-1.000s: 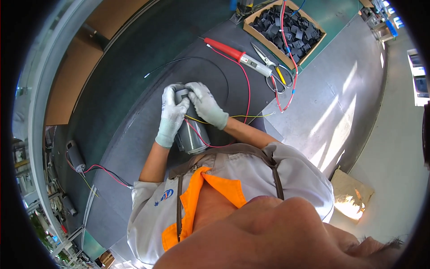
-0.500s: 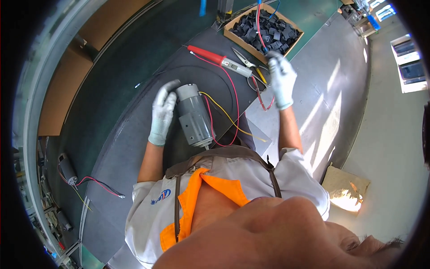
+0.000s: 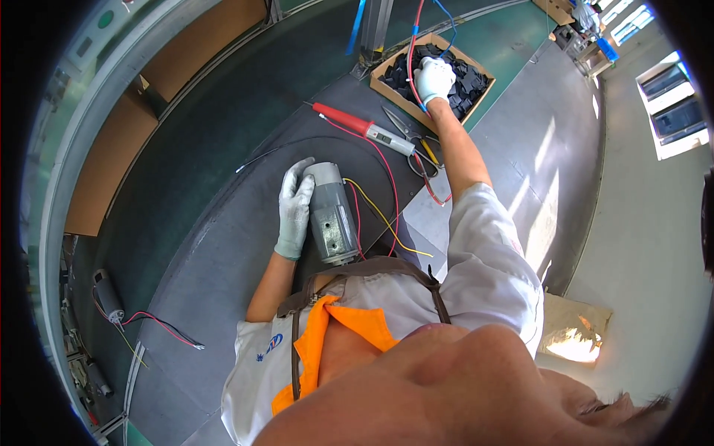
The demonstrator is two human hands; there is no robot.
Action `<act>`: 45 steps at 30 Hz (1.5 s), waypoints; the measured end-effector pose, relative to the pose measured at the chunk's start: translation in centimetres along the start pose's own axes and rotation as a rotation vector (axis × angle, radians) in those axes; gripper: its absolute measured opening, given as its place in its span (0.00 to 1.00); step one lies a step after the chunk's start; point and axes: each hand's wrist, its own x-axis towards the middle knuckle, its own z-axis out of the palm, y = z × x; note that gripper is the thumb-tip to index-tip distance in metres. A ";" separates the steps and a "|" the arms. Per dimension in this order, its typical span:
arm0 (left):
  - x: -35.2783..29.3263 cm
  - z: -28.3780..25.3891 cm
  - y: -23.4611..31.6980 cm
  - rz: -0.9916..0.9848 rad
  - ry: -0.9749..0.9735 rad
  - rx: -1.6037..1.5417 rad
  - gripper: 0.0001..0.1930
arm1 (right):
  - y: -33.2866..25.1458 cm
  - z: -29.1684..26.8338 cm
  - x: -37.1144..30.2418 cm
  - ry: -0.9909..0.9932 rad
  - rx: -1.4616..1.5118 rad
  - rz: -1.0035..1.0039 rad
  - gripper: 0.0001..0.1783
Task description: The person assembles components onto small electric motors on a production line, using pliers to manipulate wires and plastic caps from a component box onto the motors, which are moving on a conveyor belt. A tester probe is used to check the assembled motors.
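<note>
A grey cylindrical electric motor (image 3: 332, 221) lies on the dark bench in front of me, with yellow and red wires (image 3: 372, 204) leading off its right side. My left hand (image 3: 295, 208), in a white glove, is pressed along the motor's left side, its fingers bent against the casing near the pale end cap. Farther off to the right, my gloved right hand (image 3: 434, 80) reaches into a cardboard box (image 3: 480, 95) of small black plastic pieces (image 3: 465, 88). Its fingers curl down among them, and the fingertips are hidden.
A red-and-grey pen-shaped tool (image 3: 362, 128) and scissors (image 3: 413, 134) lie between motor and box. Red and blue cords (image 3: 413, 52) hang over the box by a metal post (image 3: 375, 30). Another motor (image 3: 109, 295) with wires lies at far left.
My right hand has moved from beside the box's near edge into the black pieces. My left hand has closed in against the motor. The whole view has shifted slightly.
</note>
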 end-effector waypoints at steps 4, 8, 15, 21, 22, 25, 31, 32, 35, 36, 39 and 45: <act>0.5 0.8 -0.1 0.061 -0.006 0.004 0.18 | 2.8 -3.3 -1.6 0.381 0.386 0.067 0.13; 2.0 1.8 -0.1 0.175 -0.067 0.204 0.16 | 1.6 -12.3 -6.6 0.113 1.358 0.297 0.07; 3.3 4.3 -0.7 0.075 -0.181 -0.052 0.16 | -4.8 -14.7 -17.9 -0.796 1.588 0.136 0.12; 2.9 4.1 -1.5 0.045 -0.176 -0.177 0.17 | -5.2 -13.5 -18.5 -0.992 1.402 0.082 0.15; 2.9 4.0 -1.4 0.021 -0.196 -0.192 0.17 | -5.3 -13.3 -18.4 -0.994 1.405 0.078 0.15; 2.9 4.1 -1.5 0.006 -0.200 -0.202 0.17 | -5.6 -12.7 -18.2 -1.049 1.345 -0.013 0.21; 3.1 4.6 -2.1 0.047 -0.152 -0.124 0.16 | -7.3 -13.2 -16.3 -1.056 1.199 -0.202 0.25; 3.2 4.6 -2.2 0.061 -0.161 -0.095 0.16 | -7.6 -13.4 -16.1 -1.055 1.201 -0.202 0.25; 3.4 4.6 -2.3 0.105 -0.161 -0.050 0.16 | -7.5 -13.5 -15.9 -1.097 1.161 -0.158 0.26; 3.4 4.6 -2.0 0.105 -0.166 -0.050 0.16 | -6.7 -13.0 -15.9 -1.120 1.225 -0.130 0.27; 3.1 4.5 -1.4 0.037 -0.212 -0.133 0.19 | -4.5 -12.0 -15.8 -1.151 1.278 -0.123 0.28; 3.4 4.4 -2.4 0.035 -0.219 -0.105 0.19 | -5.2 -11.6 -15.5 -1.144 1.270 -0.169 0.30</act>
